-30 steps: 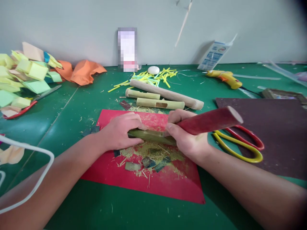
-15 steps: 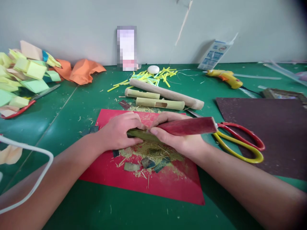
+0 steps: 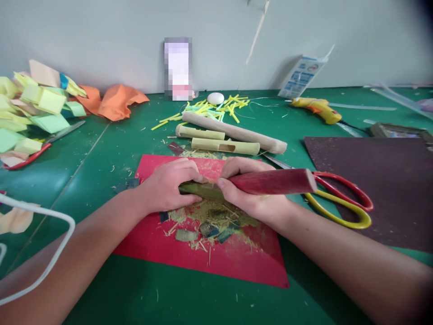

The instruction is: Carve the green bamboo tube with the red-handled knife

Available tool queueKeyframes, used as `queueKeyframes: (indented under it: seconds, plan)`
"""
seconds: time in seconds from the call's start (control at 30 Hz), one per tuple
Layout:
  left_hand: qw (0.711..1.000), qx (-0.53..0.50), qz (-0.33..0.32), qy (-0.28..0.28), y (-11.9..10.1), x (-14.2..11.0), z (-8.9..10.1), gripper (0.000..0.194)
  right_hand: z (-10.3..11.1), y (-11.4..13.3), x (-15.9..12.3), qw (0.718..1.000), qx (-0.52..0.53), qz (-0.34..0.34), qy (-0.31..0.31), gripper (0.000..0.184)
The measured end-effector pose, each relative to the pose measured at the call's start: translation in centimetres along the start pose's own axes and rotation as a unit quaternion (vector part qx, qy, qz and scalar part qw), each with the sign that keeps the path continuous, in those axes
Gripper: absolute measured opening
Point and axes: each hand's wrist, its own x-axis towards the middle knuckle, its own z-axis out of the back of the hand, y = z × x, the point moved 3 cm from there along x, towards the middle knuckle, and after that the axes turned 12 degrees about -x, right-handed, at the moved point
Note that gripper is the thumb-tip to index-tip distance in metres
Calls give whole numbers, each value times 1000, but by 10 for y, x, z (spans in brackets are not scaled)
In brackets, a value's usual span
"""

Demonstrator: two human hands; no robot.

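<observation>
My left hand (image 3: 172, 183) is closed on one end of a dark green piece of bamboo (image 3: 199, 188), low over the red sheet (image 3: 250, 264). My right hand (image 3: 248, 189) grips a tool with a red wooden handle (image 3: 274, 181), the handle pointing right. The tool's working end is hidden by my fingers, near the bamboo's surface. Bamboo dust and shavings (image 3: 219, 212) lie under both hands, with several dark green bark chips (image 3: 186, 235) among them.
Behind the sheet lie a long pale stick (image 3: 233, 131) and two cut bamboo tubes (image 3: 203, 144). Scissors (image 3: 352, 221) rest at right by a dark board (image 3: 389, 189). Farther back are a yellow glue gun (image 3: 318, 110), yellow-green strips (image 3: 233, 108) and, left, folded papers (image 3: 43, 101).
My right hand and the red handle have slid a little to the right along the bamboo. My left hand has kept its place.
</observation>
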Motion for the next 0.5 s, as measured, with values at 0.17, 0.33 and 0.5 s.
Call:
queueKeyframes:
  seconds: [0.17,0.33,0.5]
  plan:
    - [1000,-1,7,1,0,0,0,19,4,1,-3,999,-17,-11,-33,23]
    - [1000,2,2,1,-1,1,0,17,4,0,-4,999,-16,-22,-42,23]
    - [1000,6,8,2,-2,1,0,17,4,-5,-5,997,-9,-48,-57,24]
